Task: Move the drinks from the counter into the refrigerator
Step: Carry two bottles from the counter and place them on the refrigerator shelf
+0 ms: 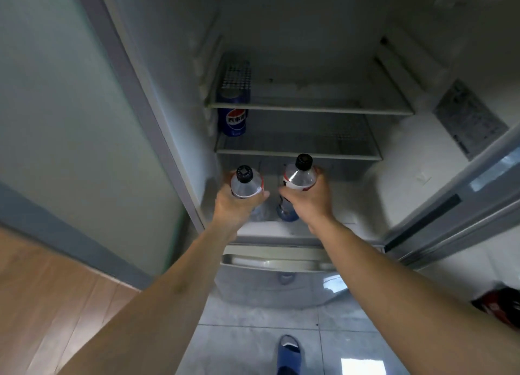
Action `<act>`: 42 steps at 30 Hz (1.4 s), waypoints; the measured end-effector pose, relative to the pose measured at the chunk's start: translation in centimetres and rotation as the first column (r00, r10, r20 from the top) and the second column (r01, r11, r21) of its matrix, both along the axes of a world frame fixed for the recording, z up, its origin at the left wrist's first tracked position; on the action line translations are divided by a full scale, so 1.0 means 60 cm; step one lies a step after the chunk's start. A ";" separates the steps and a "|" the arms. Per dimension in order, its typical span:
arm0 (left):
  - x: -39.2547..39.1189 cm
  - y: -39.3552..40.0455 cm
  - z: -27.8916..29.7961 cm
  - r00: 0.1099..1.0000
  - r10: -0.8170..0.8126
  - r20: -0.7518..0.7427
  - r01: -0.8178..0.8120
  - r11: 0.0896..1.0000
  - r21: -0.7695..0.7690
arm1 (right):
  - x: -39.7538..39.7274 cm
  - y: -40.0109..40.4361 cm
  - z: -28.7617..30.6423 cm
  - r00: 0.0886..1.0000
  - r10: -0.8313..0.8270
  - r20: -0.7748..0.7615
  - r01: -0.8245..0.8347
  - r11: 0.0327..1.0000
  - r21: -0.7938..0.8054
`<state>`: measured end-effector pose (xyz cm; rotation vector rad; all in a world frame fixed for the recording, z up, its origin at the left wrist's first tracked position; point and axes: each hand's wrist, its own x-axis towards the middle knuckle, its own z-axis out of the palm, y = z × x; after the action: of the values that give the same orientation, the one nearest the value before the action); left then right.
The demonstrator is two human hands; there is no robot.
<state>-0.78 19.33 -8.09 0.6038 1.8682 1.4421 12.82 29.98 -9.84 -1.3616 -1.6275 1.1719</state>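
The refrigerator stands open in front of me. My left hand grips a clear bottle with a black cap, held upright over the bottom compartment on the left. My right hand grips a second clear bottle with a black cap and a red-and-white label, just to the right of the first. Both bottles are low inside the fridge, below the second shelf. A blue Pepsi can stands on that shelf at the far left.
The upper wire shelf sits above the can. The fridge door hangs open on the right. A closed drawer lies below my arms. A wooden surface is at the left. My foot in a blue slipper stands on the tiled floor.
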 end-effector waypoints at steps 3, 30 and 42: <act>-0.002 -0.005 -0.011 0.999 -0.034 -0.025 0.035 0.998 0.050 | -0.010 -0.006 -0.004 0.999 -0.034 -0.034 0.034 0.999 0.011; 0.102 -0.198 -0.112 0.700 0.098 0.707 -0.345 0.914 0.215 | 0.146 -0.226 -0.021 0.757 -0.453 -0.471 0.063 0.768 -0.637; 0.101 -0.184 -0.082 0.531 0.000 0.847 -0.150 0.984 0.094 | 0.117 -0.232 -0.015 0.846 -0.247 -0.472 -0.271 0.564 -0.780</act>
<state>5.30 8.28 -12.98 -0.1599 0.9882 1.5431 19.86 16.07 -10.77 -1.3157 -0.6165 2.2731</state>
